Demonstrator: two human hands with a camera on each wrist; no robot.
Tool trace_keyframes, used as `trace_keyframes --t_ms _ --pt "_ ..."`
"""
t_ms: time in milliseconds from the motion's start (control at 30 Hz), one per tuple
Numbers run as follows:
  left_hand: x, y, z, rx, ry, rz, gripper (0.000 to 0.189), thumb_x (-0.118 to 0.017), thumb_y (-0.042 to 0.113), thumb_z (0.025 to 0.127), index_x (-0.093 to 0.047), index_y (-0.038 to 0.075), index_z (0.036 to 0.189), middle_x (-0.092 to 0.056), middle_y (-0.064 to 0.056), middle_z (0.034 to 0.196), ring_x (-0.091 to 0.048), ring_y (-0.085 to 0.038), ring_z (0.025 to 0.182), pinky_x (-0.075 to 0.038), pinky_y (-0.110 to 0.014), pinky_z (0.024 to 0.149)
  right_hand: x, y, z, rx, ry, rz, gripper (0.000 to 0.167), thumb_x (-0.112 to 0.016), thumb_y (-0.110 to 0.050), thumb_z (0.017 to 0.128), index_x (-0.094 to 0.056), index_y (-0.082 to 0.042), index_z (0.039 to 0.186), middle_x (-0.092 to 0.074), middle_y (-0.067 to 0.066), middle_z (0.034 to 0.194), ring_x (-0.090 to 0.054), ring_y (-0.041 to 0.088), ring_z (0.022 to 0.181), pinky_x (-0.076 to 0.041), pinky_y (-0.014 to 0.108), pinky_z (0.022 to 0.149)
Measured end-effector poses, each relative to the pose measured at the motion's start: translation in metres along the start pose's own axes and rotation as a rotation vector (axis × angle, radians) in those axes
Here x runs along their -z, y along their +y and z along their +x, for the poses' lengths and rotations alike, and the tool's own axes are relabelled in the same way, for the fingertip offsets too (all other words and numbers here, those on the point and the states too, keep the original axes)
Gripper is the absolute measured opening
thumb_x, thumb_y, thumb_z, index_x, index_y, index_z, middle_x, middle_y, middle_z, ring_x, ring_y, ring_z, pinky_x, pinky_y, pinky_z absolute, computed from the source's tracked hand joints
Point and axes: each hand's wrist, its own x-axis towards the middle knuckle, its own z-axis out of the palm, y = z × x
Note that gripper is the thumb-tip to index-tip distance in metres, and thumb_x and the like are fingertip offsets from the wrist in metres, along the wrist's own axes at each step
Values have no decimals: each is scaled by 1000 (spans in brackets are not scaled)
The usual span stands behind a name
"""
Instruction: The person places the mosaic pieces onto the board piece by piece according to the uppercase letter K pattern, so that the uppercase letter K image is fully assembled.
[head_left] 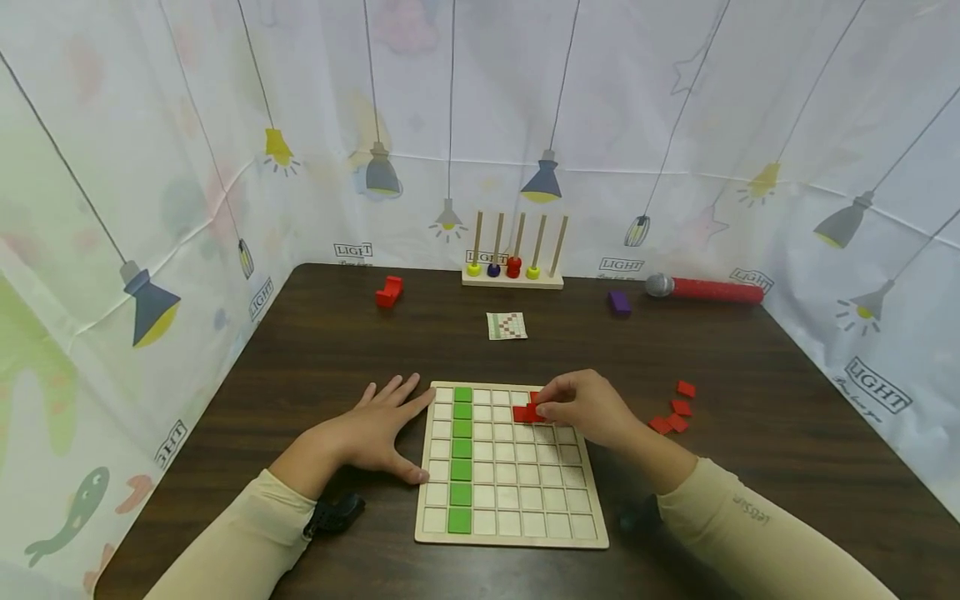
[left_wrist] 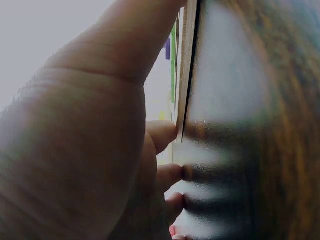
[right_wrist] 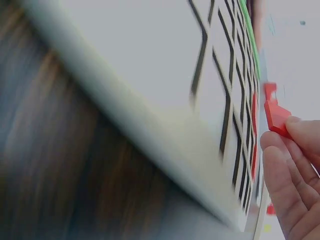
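A wooden grid board [head_left: 512, 547] lies on the dark table, with white squares and one column of green tiles [head_left: 461, 448]. Between thumb and fingers, my right hand [head_left: 596, 408] pinches a red square tile [right_wrist: 278, 118] just above the board's far right part. Beneath and around that tile, red tiles [head_left: 520, 414] sit in the grid's upper rows, partly covered by my fingers. My left hand [head_left: 367, 436] is spread on the table, its thumb and index fingertip at the board's left edge.
Several loose red tiles [head_left: 681, 407] lie right of the board. Behind it are a small patterned card [head_left: 507, 326], a bead abacus [head_left: 512, 281], a red block piece [head_left: 389, 292], a purple block [head_left: 619, 303] and a red microphone [head_left: 712, 290]. A printed curtain [head_left: 495, 100] borders the table.
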Motion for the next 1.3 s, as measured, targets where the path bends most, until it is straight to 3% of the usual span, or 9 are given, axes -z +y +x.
trace_keyframes --t_ms 133,333,800,1067,1300 --pt "-1 -2 0 4 0 -2 122 -73 77 74 -12 24 166 2 -9 170 6 -32 155 5 -60 119 -17 -13 6 28 -52 15 5 -78 -9 92 -79 -8 97 -72 2 92 -66 21 80 -59 36 70" --pt "-1 -3 1 14 0 -3 123 -73 78 73 -11 25 166 3 -8 170 6 -31 155 5 -59 119 -34 -23 10 57 -72 -54 4 -79 -9 91 -79 -10 94 -71 -2 89 -62 17 77 -55 34 70" --pt "0 -1 1 7 -5 -7 123 -75 76 74 -13 23 166 2 -9 170 6 -33 155 5 -60 119 -40 -23 10 67 -82 -161 4 -81 -14 90 -80 -14 93 -71 -7 87 -61 13 79 -52 35 74" --pt "0 -1 1 2 2 -4 123 -75 76 73 -14 23 166 1 -10 170 5 -33 155 4 -60 118 -42 -26 11 82 -79 -233 6 -80 -15 91 -83 -15 96 -73 -10 93 -63 9 87 -54 36 80" --pt "1 -1 1 5 -1 4 123 -75 76 74 -14 23 166 1 -10 170 5 -33 155 4 -60 119 -39 -23 8 107 -96 -252 12 -77 -15 93 -83 -14 103 -74 -5 104 -64 14 100 -54 39 87"
